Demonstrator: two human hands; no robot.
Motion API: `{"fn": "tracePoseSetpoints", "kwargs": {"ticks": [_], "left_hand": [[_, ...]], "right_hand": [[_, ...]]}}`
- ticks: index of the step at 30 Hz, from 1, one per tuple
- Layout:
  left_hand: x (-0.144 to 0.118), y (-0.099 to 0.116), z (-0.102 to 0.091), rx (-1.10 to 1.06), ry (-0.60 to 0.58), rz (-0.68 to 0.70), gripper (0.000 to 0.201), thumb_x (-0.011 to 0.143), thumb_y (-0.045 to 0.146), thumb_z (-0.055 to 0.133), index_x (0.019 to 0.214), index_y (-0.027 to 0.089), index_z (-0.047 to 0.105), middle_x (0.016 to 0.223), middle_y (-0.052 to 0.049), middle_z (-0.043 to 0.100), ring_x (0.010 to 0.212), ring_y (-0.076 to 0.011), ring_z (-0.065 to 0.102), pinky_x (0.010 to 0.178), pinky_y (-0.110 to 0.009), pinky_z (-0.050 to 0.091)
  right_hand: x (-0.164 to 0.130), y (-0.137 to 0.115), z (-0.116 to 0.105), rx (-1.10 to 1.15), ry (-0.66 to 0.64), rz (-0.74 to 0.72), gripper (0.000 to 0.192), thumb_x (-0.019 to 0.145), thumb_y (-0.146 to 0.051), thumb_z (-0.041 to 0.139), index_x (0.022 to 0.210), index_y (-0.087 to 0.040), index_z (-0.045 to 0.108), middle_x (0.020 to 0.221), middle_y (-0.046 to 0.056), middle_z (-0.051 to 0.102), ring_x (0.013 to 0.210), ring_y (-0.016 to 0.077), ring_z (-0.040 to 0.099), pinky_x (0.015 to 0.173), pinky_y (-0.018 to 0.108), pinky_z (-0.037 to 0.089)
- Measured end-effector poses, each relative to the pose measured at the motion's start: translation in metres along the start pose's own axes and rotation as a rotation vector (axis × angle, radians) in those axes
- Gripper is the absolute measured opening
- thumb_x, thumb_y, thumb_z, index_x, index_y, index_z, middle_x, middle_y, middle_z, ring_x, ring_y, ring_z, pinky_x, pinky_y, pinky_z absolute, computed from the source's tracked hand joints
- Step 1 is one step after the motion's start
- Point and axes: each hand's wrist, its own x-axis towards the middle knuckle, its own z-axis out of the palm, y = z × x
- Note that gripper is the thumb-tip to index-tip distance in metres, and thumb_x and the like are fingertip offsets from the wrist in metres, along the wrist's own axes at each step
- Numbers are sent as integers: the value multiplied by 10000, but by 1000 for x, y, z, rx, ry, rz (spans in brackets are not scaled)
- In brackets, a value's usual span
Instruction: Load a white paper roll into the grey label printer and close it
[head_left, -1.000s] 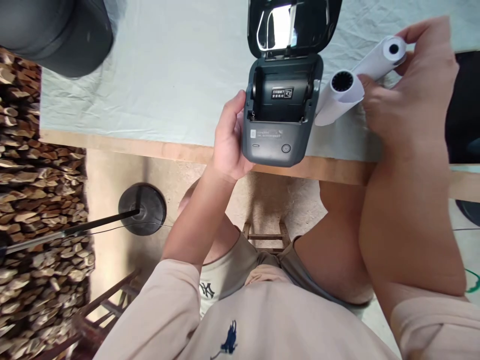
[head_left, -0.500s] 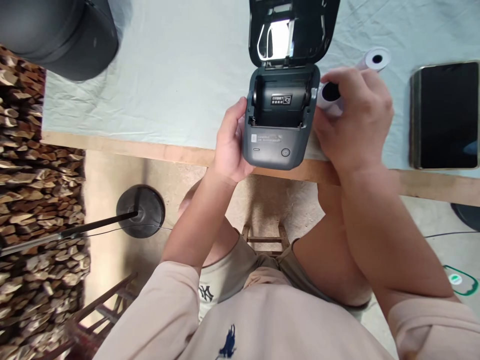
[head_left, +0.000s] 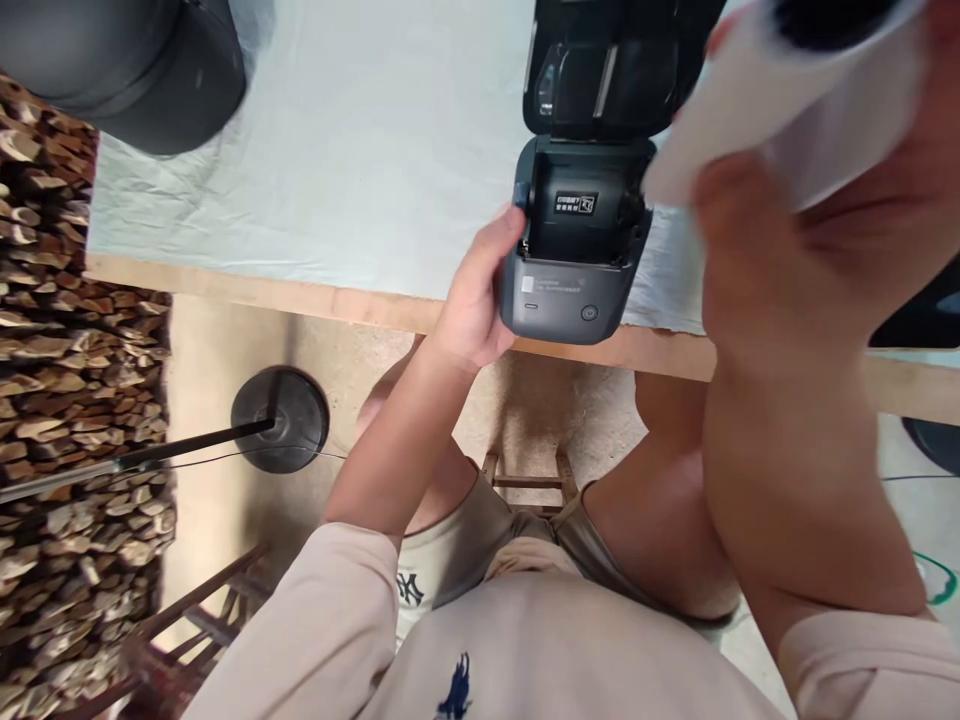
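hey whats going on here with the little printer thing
A seated person steadies a small dark printer at the table edge with the left hand. Its lid is flipped open and the paper bay looks empty. The right hand holds a white paper roll lifted close to the camera, above and right of the printer.

only readable thing is the NY logo (head_left: pixel 410 587) on the grey cloth at the person's lap. the printer (head_left: pixel 574 255) has a white-print label (head_left: pixel 576 203) inside its open bay and small print (head_left: pixel 551 286) on the front, both too tiny to read
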Motion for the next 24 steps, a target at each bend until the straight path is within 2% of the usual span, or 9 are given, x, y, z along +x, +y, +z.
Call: {"fn": "tracePoseSetpoints", "kwargs": {"ticks": [2,3,6,10,12,15,19,21,24], "left_hand": [[-1,0,-1,9,-38,21,291,893,360,564,1142,223,626,1057,-32,713,1280,-259,574,1028,-355,512],[-1,-1,-1,23,-37,24,280,892,326,575,1149,224,620,1067,-30,714,1279,-257,574,1038,-349,502],[-2,-1,-2,52,-10,25,244,903,296,560,1124,222,632,1041,-46,727,1259,-258,584,1014,-305,498],[-1,-1,-3,36,-18,35,207,893,325,586,1071,223,618,1012,-42,716,1180,-244,633,858,-264,537],[0,-1,-3,18,-7,25,223,885,366,594,1044,213,625,969,-34,718,1151,-242,645,856,-280,540],[-1,1,-4,-12,-11,19,261,897,409,550,997,195,662,868,-42,718,1086,-239,661,868,-287,531],[-4,2,-3,-6,4,45,178,867,367,616,934,203,639,775,3,656,776,-133,664,663,-209,485],[-5,1,-2,13,3,52,121,839,254,649,949,211,623,760,29,626,713,-103,654,656,-198,481],[-6,0,0,117,28,49,218,804,179,656,1014,218,616,804,31,631,940,-173,705,819,-269,534]], "right_hand": [[-2,-14,6,-235,-18,-289,393,823,-289,590,1214,-266,567,1187,-21,612,1118,191,567,980,347,481],[-2,-17,8,-364,-29,-369,390,809,-247,591,1199,-237,581,1134,3,636,1049,196,599,933,362,498],[3,-15,12,-608,-83,-259,337,734,-168,593,1070,-195,611,1019,35,636,929,222,636,825,388,504],[11,-6,13,-734,-133,-133,235,672,-117,559,884,-207,605,910,23,671,927,254,651,847,426,478],[11,-4,15,-718,-121,-145,169,683,-117,553,813,-211,606,860,9,692,922,253,662,846,430,475],[8,-3,17,-631,-117,-266,88,736,-152,563,752,-211,627,812,1,690,887,234,663,833,419,475],[3,-3,13,-485,-197,-453,101,779,-268,631,697,-214,654,776,0,693,915,247,639,810,425,485],[2,-1,10,-384,-194,-438,202,802,-367,641,669,-215,638,752,3,687,905,229,636,838,429,497],[0,1,8,-277,-174,-272,242,855,-464,584,764,-249,647,734,-3,646,919,189,642,858,394,516]]}}
